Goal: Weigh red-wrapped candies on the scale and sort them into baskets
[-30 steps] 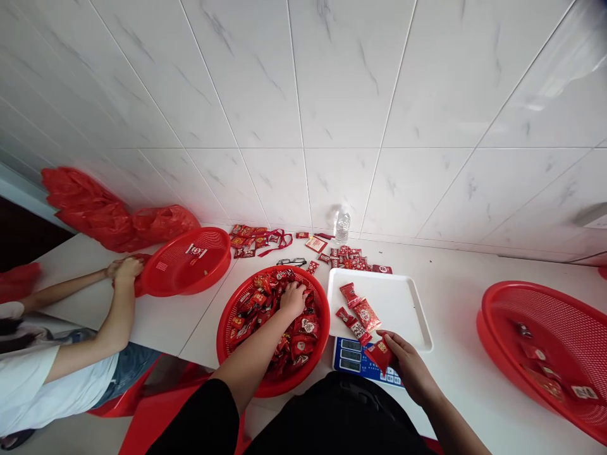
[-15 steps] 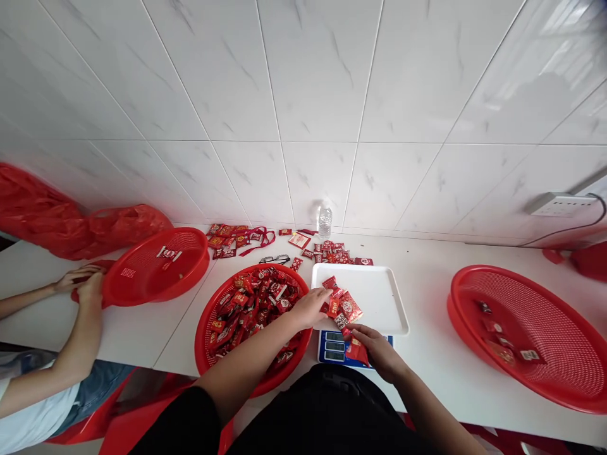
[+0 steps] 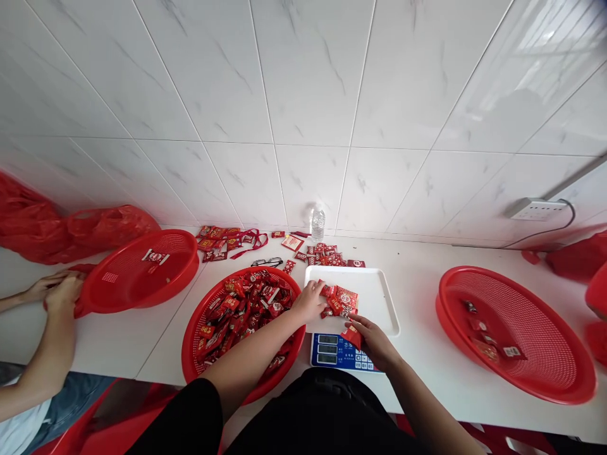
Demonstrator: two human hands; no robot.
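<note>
Left hand (image 3: pixel 310 301) touches red candy packets (image 3: pixel 339 299) on the white scale tray (image 3: pixel 377 297), grip unclear; right hand (image 3: pixel 374 336) pinches a red pouch (image 3: pixel 351 337) over the blue scale (image 3: pixel 334 351).

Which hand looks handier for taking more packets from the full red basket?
Likely the left hand: it lies beside the basket, while the right hand grips a red pouch over the scale.

Three red baskets (image 3: pixel 142 281) (image 3: pixel 190 328) (image 3: pixel 545 344) (one heaped full), one tray (image 3: pixel 374 297), one scale (image 3: pixel 339 351), one bottle (image 3: pixel 317 222).
</note>
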